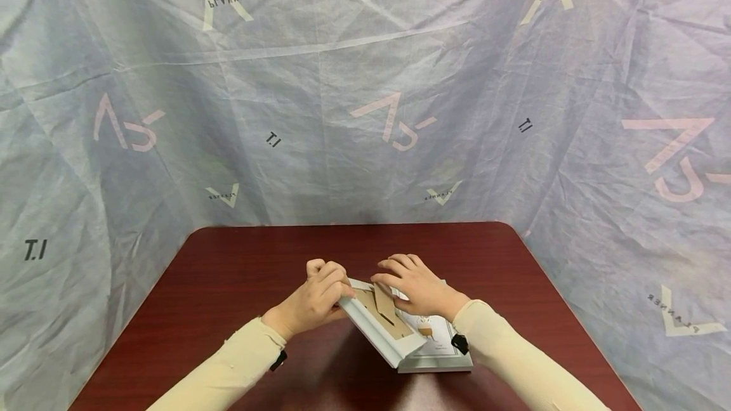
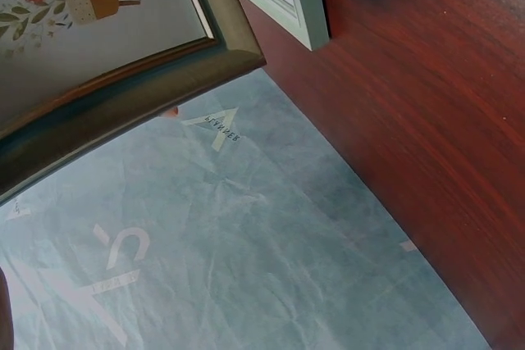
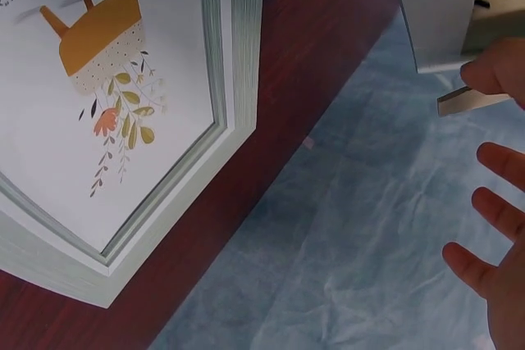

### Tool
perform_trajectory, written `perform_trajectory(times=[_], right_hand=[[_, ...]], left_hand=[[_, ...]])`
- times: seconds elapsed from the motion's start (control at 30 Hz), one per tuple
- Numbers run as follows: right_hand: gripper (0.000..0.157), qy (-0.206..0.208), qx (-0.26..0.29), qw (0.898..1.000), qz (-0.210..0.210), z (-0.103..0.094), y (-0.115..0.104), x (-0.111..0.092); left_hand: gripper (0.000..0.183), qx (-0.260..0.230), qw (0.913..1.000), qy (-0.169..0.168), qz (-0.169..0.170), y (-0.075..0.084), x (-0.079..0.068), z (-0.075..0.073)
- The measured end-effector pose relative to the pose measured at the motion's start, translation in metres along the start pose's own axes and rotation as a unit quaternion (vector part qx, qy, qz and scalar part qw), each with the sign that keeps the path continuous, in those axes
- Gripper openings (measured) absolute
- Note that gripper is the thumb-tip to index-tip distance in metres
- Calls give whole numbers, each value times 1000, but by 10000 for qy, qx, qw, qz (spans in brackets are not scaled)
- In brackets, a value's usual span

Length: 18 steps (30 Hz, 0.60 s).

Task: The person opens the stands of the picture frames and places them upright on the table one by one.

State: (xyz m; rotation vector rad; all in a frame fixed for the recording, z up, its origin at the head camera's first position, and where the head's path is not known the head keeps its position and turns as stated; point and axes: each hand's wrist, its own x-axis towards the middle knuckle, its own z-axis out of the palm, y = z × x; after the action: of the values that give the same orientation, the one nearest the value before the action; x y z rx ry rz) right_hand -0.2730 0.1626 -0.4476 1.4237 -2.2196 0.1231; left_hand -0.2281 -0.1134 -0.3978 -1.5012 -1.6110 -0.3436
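My left hand grips a picture frame by its left edge, holding it tilted with its brown backboard facing up. From that backboard a flat stand flap sticks up. My right hand reaches over the flap; in the right wrist view a digit touches it while the other fingers are spread apart. The front of the held frame shows in the left wrist view, with a potted plant printed on it. A second, pale green picture frame lies face up, partly behind the held one.
Both frames are at the near middle of a dark red wooden table. A grey printed cloth hangs round the back and both sides. Black bands sit on the wrists.
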Motion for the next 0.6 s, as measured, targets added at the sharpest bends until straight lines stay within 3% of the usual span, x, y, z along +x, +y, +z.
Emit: perform_trajectory(times=[0.6], right_hand=[[60,125,-87,9998,114,-9,6,-2]], left_hand=[[30,-36,9999,-13,-131,-1,-1,0]])
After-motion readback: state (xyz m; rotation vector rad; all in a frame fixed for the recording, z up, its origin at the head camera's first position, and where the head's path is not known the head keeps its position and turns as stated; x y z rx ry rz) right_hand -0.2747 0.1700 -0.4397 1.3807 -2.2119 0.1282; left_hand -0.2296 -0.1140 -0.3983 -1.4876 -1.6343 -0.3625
